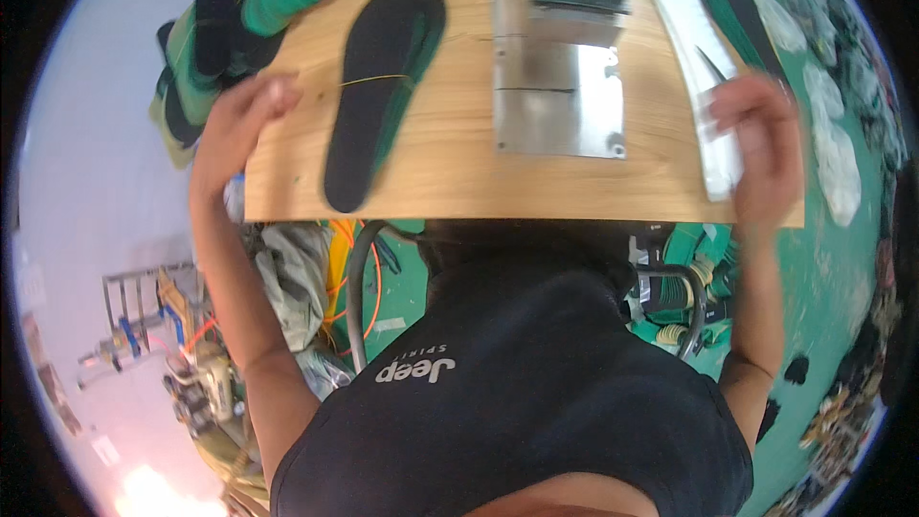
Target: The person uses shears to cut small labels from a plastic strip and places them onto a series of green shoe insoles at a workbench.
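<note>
- Lettering (422,370) in white crosses the black shirt (536,373), lower centre of the frame.
- Wooden bench (431,177) spans the upper centre; green floor (823,297) shows at right.
- Whitish plastic bags (835,177) lie upper right, contents unclear.
- Banded insole stack (369,120) rests on the bench, upper left of centre.
- Left hand (237,126), upper left, and right hand (763,139), upper right near a white strip (682,14), are blurred; I cannot tell whether either grip holds anything.

A grey bundle (292,278) (crumpled) lies near a curved metal chair frame (356,289)
</note>
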Demonstrator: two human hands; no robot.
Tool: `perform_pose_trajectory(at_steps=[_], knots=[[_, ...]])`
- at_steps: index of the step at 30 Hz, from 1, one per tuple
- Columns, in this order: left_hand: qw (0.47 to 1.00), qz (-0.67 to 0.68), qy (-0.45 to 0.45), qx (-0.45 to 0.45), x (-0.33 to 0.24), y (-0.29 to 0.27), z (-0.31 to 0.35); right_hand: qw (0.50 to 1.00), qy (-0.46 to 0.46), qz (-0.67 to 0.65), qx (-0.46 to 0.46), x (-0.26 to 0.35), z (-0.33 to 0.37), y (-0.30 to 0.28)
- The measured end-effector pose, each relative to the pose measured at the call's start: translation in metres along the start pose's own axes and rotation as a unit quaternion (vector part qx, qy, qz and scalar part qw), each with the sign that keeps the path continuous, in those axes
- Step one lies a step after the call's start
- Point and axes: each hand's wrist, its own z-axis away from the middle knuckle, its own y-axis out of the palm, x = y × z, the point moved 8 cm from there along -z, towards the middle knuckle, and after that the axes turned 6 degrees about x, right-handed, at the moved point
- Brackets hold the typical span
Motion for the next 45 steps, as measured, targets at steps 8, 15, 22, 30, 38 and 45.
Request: perform_pose_trajectory(at_steps=[8, 15, 22, 30, 38, 45], knots=[[0.976, 0.073, 0.061, -0.197, 0.031, 0.096, -0.055, 0.987, 0.081, 0.028, 0.136, -0.043, -0.010, 0.257], [0.825, 0.508, 0.116, -0.217, -0.030, 0.088, 0.011, 0.987, -0.020, -0.156, -0.026, -0.001, -0.026, 0.249], [0.796, 0.588, 0.008, -0.146, -0.009, 0.127, 0.008, 0.983, -0.179, -0.009, 0.022, 0.025, -0.012, 0.215], [0.752, 0.632, 0.038, -0.183, -0.018, 0.128, 0.004, 0.845, -0.027, -0.342, 0.410, 0.070, -0.005, 0.211], [0.643, 0.648, 0.311, -0.264, -0.041, 0.027, 0.027, 0.651, 0.243, -0.390, 0.605, 0.031, 0.090, 0.201], [0.716, 0.538, 0.336, -0.292, -0.049, 0.083, 0.036, 0.981, -0.132, 0.059, 0.132, 0.066, -0.045, 0.177]])
